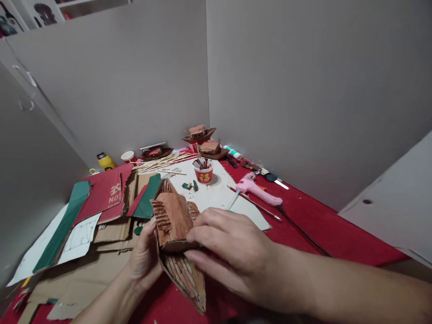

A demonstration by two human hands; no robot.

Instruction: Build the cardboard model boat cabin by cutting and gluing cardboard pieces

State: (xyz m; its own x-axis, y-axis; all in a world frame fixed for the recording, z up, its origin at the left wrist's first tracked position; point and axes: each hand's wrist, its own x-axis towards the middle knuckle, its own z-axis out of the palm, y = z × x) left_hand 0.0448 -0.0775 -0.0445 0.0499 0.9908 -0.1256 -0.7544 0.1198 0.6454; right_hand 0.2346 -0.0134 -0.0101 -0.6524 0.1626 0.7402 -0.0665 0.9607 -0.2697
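Observation:
A brown cardboard model boat (pixel 173 216) with a cabin is held up over the red tablecloth, its pointed end tilted down toward me. My left hand (pixel 146 252) grips its hull from the left side, with the thumb along the edge and the other fingers hidden underneath. My right hand (pixel 232 252) is closed at the cabin's right side, fingertips pressed to the roof's lower corner. Whether anything small sits between those fingertips cannot be seen. Just beyond the boat stands a red and white paper cup (pixel 204 173) with brown paint and a brush in it.
Cardboard pieces (pixel 108 198) cover the left side. A pink glue gun (pixel 258 189) with a black cord lies at right, beside a pencil (pixel 270 213). Wooden sticks (pixel 165 161), a yellow bottle (pixel 105 162) and more model boats (pixel 199 132) stand near the grey wall.

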